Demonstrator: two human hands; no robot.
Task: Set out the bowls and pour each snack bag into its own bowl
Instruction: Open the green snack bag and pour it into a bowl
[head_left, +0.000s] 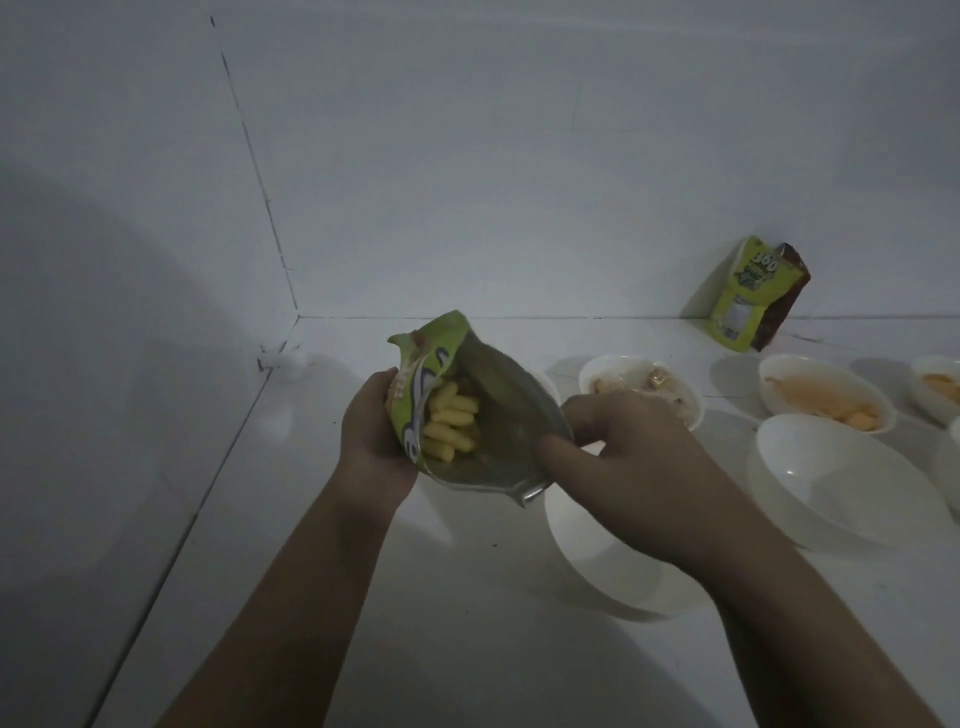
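Note:
A green snack bag (498, 441) is held open above the white counter, its silver inside showing with yellow puffed sticks (449, 423) in it. My left hand (371, 431) grips the bag's left side. My right hand (628, 457) pinches its right edge, pulling the mouth wide. A white bowl (602, 561) with nothing in it sits below my right wrist, partly hidden by it. Another bowl (831, 483) to its right holds nothing.
Behind stand a bowl with pale brown snacks (639, 382), a bowl of orange chips (826, 392) and a third filled bowl (937, 387) at the right edge. Two more bags (750, 293), green and dark brown, lean on the back wall. A wall corner lies left.

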